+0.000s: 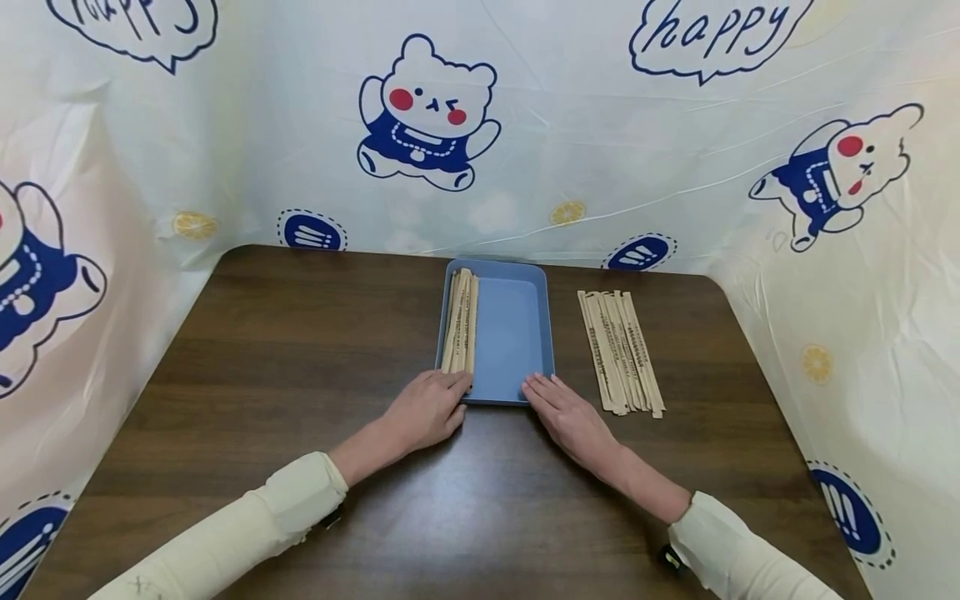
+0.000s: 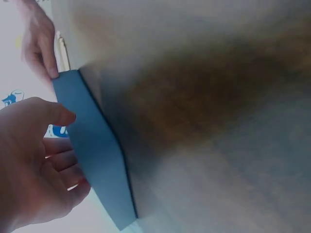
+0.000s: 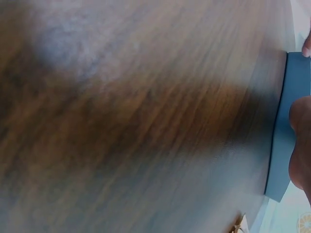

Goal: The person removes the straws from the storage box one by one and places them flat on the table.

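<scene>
A shallow blue tray (image 1: 513,333) lies on the table with several thin, paper-wrapped sticks (image 1: 460,321) lined up along its left side. At the near left corner my left hand (image 1: 422,408) holds the rim, thumb against the outer wall and fingers over the edge, overlapping the ends of the sticks. The fingers of my right hand (image 1: 577,421) lie straight on the near right corner. In the right wrist view, part of that hand (image 3: 302,141) overlaps the tray wall (image 3: 284,131). A second row of printed, paper-wrapped sticks (image 1: 621,354) lies flat to the right of the tray.
The dark wooden table (image 1: 315,325) extends on both sides of the tray and toward me. A pale curtain (image 1: 525,167) with bear prints hangs behind the table and along both sides. The tray's far edge lies close to the table's back edge.
</scene>
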The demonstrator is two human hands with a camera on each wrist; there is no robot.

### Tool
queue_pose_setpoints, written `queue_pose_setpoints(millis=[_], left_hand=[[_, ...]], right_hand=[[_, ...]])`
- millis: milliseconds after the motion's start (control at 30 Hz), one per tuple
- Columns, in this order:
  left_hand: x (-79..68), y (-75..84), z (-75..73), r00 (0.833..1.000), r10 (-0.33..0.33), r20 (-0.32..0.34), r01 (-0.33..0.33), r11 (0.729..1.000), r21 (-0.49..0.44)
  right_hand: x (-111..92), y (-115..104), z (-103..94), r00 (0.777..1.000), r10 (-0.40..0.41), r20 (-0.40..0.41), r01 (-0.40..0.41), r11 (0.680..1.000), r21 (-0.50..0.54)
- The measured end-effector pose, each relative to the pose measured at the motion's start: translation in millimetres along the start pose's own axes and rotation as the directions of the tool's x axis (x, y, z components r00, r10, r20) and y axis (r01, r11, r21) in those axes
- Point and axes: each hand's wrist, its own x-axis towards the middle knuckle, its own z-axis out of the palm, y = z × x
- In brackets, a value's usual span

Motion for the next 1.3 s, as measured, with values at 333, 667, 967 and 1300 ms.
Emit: queue_pose_setpoints(millis=[333, 667, 967, 1300], left_hand=[[30.2, -3.9, -16.5, 0.986, -0.165, 0.014, 0.16, 0.927, -0.34], [58.6, -7.1, -18.5, 0.927, -0.357, 0.115, 0.369, 0.817, -0.442], [73.5, -15.7, -9.9, 0.899, -0.414, 0.143, 0.433, 0.795, -0.424], [84.3, -23.3, -2.7, 0.91, -0.403, 0.1, 0.398, 0.775, -0.491]], right_hand=[[-0.8, -2.3, -4.2, 1.0, 0.018, 0.026, -0.018, 1.0, -0.001], [-1.6, -0.9, -4.2, 0.999, 0.022, 0.025, -0.022, 1.0, -0.003], [1.6, -1.1, -3.7, 0.999, 0.01, 0.039, -0.009, 1.0, -0.016], [1.6, 0.1, -1.8, 0.999, 0.006, 0.037, -0.006, 1.0, -0.019]])
